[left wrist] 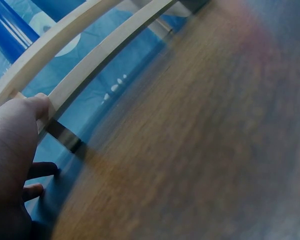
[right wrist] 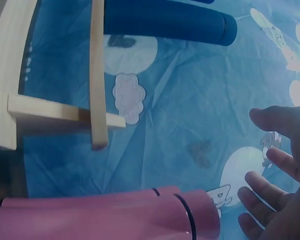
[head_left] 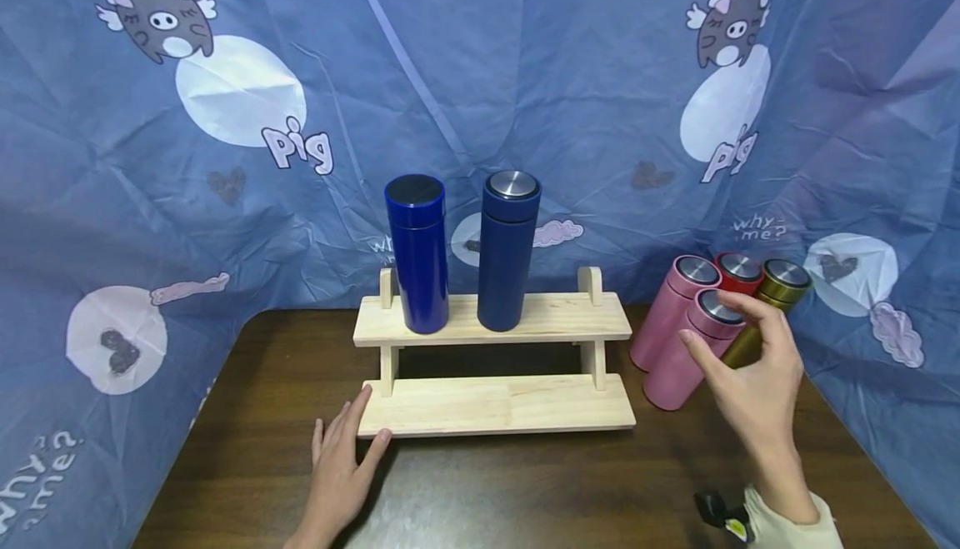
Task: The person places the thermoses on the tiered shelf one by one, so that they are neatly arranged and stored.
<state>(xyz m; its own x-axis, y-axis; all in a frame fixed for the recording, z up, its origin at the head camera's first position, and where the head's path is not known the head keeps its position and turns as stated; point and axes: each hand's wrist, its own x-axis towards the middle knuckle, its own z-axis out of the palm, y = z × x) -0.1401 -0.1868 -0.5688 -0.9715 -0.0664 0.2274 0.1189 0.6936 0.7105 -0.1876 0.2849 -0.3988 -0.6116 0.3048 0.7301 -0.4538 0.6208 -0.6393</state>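
Note:
My left hand (head_left: 341, 466) rests at the left end of a two-tier wooden rack (head_left: 495, 406), its index finger along the lower shelf's end and its thumb at the front edge. In the left wrist view, that hand (left wrist: 12, 150) touches the shelf corner. A glossy blue thermos (head_left: 420, 266) and a matte navy thermos (head_left: 507, 257) stand upright on the upper shelf. My right hand (head_left: 757, 391) hovers by the lid of the front pink thermos (head_left: 678, 366), thumb and index finger spread apart. The right wrist view shows a gap between the hand (right wrist: 280, 185) and the pink thermos (right wrist: 115, 220).
Behind the front pink thermos stand another pink thermos (head_left: 660, 324), a red thermos (head_left: 738, 270) and a gold thermos (head_left: 783, 282), close together right of the rack. The brown table (head_left: 525, 491) meets a blue patterned cloth (head_left: 480, 49) behind and at both sides.

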